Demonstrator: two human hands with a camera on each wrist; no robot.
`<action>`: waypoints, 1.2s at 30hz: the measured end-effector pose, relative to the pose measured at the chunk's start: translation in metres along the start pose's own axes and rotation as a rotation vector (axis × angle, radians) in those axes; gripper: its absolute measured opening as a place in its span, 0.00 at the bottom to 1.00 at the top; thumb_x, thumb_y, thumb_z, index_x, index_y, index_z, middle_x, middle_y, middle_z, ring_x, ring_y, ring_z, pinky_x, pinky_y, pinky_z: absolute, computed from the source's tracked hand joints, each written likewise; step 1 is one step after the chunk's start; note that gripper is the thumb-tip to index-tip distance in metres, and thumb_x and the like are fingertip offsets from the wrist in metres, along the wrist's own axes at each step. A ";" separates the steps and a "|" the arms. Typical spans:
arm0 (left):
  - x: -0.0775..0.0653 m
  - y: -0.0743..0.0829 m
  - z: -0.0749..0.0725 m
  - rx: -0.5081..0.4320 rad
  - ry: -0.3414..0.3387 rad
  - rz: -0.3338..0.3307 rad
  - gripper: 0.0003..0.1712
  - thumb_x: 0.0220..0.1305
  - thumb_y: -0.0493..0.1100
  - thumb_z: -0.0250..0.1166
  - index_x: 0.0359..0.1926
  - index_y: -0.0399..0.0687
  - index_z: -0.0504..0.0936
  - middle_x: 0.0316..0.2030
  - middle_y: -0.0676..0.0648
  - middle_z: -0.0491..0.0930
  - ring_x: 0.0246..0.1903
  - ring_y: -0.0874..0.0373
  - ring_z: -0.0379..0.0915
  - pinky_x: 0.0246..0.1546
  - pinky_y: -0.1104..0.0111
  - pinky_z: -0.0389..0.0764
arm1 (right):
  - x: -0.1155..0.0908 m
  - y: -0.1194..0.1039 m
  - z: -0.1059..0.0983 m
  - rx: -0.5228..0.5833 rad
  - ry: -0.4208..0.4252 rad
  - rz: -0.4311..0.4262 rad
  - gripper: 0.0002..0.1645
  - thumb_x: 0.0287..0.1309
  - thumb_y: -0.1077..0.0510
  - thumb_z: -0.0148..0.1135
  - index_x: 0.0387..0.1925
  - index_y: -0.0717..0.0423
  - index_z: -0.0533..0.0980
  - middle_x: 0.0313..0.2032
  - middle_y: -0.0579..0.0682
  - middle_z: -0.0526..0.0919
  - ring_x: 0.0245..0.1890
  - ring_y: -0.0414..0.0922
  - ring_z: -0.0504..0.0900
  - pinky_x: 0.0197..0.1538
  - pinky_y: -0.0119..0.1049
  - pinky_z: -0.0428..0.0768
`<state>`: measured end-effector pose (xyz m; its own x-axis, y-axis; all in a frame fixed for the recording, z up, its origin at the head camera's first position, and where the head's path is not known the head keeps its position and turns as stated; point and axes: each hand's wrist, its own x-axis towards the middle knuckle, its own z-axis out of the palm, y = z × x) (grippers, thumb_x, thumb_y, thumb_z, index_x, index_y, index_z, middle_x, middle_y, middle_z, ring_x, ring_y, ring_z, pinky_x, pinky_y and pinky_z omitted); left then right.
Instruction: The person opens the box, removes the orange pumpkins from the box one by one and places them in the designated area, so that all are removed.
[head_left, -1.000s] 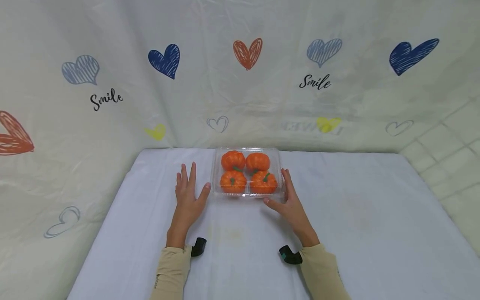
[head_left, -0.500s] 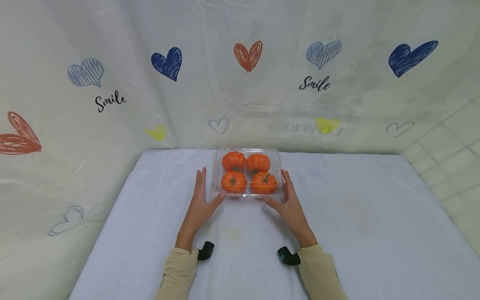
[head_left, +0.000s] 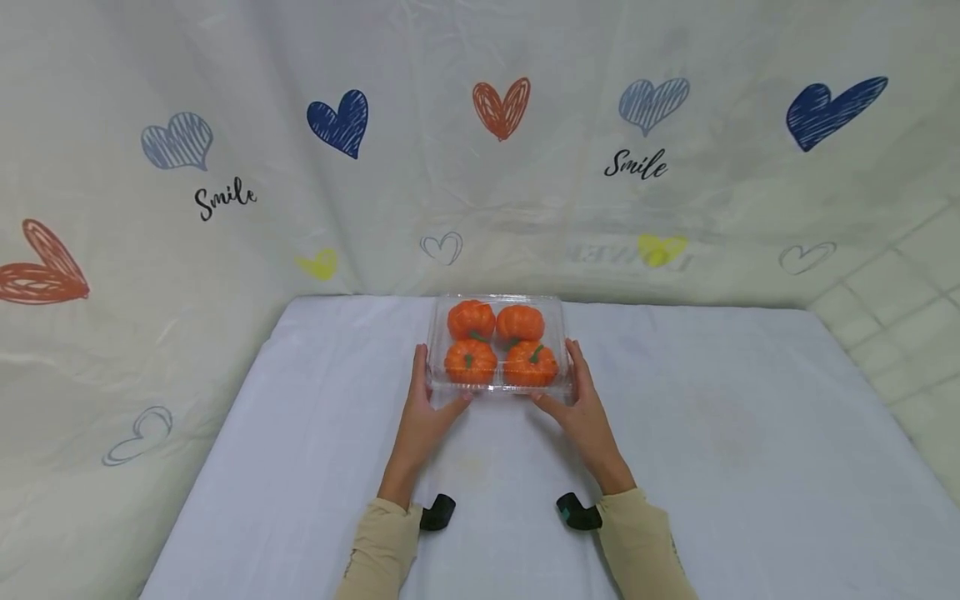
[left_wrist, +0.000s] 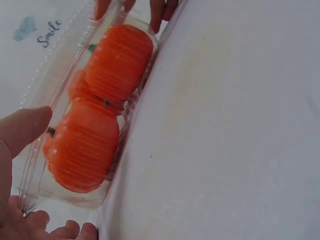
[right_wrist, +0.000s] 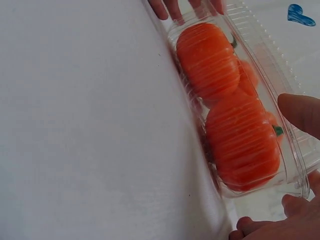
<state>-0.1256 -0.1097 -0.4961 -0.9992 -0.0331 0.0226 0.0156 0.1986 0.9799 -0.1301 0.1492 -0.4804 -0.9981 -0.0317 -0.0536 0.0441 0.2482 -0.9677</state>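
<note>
- Hands are clamped on a clear box [head_left: 496, 343]: the left hand [head_left: 422, 414] grips its 9 o'clock side, the right hand [head_left: 581, 412] its 3 o'clock side, thumbs along the near edge.
- Four pumpkins [head_left: 500, 353] are held inside the closed box.
- Box is set on a white table [head_left: 712, 450], toward 12 o'clock.
- Heart-printed sheeting [head_left: 341, 121] is hung behind.

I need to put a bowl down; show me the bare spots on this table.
The table is bare right of the right hand, out to the far right edge. Left of the left hand it is bare too, and near the front between the sleeves. It is crowded only at the back middle, where both hands flank the clear box of pumpkins.
</note>
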 end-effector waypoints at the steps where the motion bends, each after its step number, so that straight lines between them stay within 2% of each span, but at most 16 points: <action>1: 0.000 0.001 0.001 -0.004 0.008 0.003 0.65 0.67 0.52 0.76 0.88 0.57 0.40 0.86 0.53 0.38 0.84 0.52 0.40 0.80 0.50 0.54 | 0.000 0.000 0.000 0.003 0.002 -0.002 0.61 0.68 0.48 0.74 0.88 0.32 0.44 0.86 0.40 0.38 0.85 0.48 0.37 0.82 0.62 0.43; 7: -0.001 0.003 0.004 -0.031 0.044 0.003 0.62 0.68 0.51 0.75 0.88 0.55 0.42 0.86 0.47 0.44 0.83 0.46 0.44 0.79 0.49 0.55 | 0.001 -0.001 0.001 0.003 0.017 -0.007 0.60 0.68 0.48 0.74 0.88 0.34 0.46 0.86 0.42 0.40 0.85 0.49 0.38 0.81 0.62 0.46; 12: -0.004 0.002 0.006 -0.031 0.077 0.000 0.59 0.70 0.50 0.74 0.88 0.57 0.44 0.85 0.48 0.47 0.82 0.47 0.48 0.78 0.49 0.59 | -0.001 -0.004 0.002 0.006 0.017 -0.015 0.59 0.69 0.47 0.73 0.88 0.36 0.46 0.86 0.43 0.41 0.85 0.49 0.39 0.82 0.61 0.45; 19: -0.006 -0.002 0.007 -0.036 0.104 0.071 0.52 0.75 0.43 0.69 0.88 0.52 0.48 0.85 0.51 0.48 0.82 0.51 0.49 0.78 0.53 0.61 | -0.002 -0.004 0.001 0.015 0.012 -0.016 0.58 0.70 0.48 0.72 0.88 0.36 0.45 0.86 0.42 0.42 0.85 0.49 0.40 0.82 0.59 0.45; 23: -0.007 -0.003 0.007 -0.006 0.134 0.125 0.44 0.79 0.39 0.62 0.87 0.45 0.51 0.84 0.48 0.52 0.81 0.50 0.53 0.76 0.53 0.64 | -0.002 -0.003 0.000 0.019 0.018 -0.002 0.58 0.70 0.49 0.72 0.88 0.35 0.45 0.86 0.43 0.43 0.85 0.49 0.41 0.82 0.58 0.46; 26: -0.007 -0.001 0.006 0.034 0.161 0.141 0.39 0.81 0.37 0.59 0.85 0.43 0.55 0.83 0.46 0.56 0.79 0.51 0.58 0.74 0.53 0.68 | -0.002 -0.002 0.000 0.024 0.020 -0.001 0.58 0.70 0.49 0.72 0.88 0.36 0.45 0.86 0.44 0.43 0.85 0.49 0.41 0.82 0.58 0.47; 30: -0.007 0.002 0.004 0.070 0.175 0.143 0.37 0.82 0.38 0.59 0.84 0.42 0.57 0.82 0.46 0.58 0.78 0.53 0.59 0.72 0.54 0.70 | -0.001 -0.002 0.000 0.034 0.014 -0.005 0.58 0.71 0.49 0.71 0.88 0.37 0.45 0.86 0.45 0.43 0.85 0.49 0.40 0.82 0.59 0.45; 36: -0.008 0.005 0.002 0.110 0.186 0.167 0.35 0.82 0.36 0.60 0.83 0.38 0.60 0.81 0.43 0.60 0.78 0.56 0.59 0.72 0.56 0.70 | -0.002 -0.002 -0.001 0.021 -0.011 0.018 0.60 0.70 0.46 0.72 0.88 0.31 0.42 0.86 0.43 0.41 0.85 0.48 0.39 0.81 0.63 0.44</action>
<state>-0.1171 -0.1063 -0.4920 -0.9589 -0.1684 0.2282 0.1654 0.3217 0.9323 -0.1280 0.1500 -0.4784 -0.9965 -0.0385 -0.0738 0.0632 0.2280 -0.9716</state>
